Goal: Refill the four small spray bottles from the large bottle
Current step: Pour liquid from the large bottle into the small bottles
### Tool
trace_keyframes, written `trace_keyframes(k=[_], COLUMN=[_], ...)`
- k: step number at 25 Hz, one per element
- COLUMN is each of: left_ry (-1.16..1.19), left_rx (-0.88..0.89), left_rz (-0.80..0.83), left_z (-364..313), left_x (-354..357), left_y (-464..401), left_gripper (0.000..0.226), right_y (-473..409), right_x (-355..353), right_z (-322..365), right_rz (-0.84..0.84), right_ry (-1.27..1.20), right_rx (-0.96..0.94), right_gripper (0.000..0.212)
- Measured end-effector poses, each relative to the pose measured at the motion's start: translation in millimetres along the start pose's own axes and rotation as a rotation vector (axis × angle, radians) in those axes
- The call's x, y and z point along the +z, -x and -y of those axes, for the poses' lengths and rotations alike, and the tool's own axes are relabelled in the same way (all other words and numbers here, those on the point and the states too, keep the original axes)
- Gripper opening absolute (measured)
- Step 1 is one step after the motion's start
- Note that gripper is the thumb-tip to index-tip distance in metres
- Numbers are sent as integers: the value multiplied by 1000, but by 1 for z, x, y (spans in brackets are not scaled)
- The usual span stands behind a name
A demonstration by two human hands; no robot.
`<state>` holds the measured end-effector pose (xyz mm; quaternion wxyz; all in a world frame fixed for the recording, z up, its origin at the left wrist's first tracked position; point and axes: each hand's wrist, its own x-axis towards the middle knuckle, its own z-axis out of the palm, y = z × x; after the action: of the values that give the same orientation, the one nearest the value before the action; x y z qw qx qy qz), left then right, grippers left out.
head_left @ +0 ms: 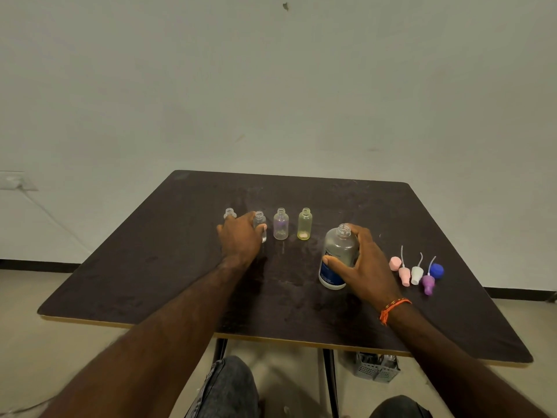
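Here, large bottle point(339, 254) upright, right hand point(367, 263) fingers around it

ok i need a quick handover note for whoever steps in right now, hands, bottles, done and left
Left hand grips the second small bottle from the left.
Right hand grips the uncapped large bottle, which stands upright on the table.
Four small bottles stand in a row, all open: far-left bottle, the held one, purple-tinted bottle, yellow-tinted bottle.
Spray tops and blue cap lie right of the large bottle.
Done: everything uncapped. Fill levels are hard to judge.
Left: pour into the bottles, refit the tops.
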<state>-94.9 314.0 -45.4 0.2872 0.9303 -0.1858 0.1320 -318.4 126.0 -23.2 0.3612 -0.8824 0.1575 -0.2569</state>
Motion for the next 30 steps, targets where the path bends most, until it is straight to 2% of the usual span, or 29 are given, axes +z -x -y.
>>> trace_keyframes(k=[3, 7, 10, 13, 16, 21, 24, 30], left_ry=[27, 45, 23, -19, -124, -241, -300, -199], left_rx=[1, 18, 149, 205, 206, 167, 198, 274], left_rz=[2, -88, -172, -86, 68, 218, 250, 280], left_z=[-1, -6, -14, -27, -38, -48, -55, -61], left_x=[-1, -9, -15, -20, -20, -12, -11, -17], left_y=[1, 10, 14, 4, -12, -30, -32, -25], left_gripper=[33, 59, 46, 38, 46, 55, 52, 49], right_y=[0, 0, 0, 1, 2, 1, 1, 3], right_x=[0, -1, -1, -1, -1, 1, 1, 0], right_z=[0, 3, 3, 3, 3, 1, 0, 1], right_rz=[9, -3, -4, 3, 0, -16, -8, -2], right_ry=[7, 12, 14, 2, -9, -23, -23, -66], right_rx=[7, -2, 5, 13, 15, 13, 16, 10], right_gripper=[79, 78, 79, 78, 77, 77, 78, 78])
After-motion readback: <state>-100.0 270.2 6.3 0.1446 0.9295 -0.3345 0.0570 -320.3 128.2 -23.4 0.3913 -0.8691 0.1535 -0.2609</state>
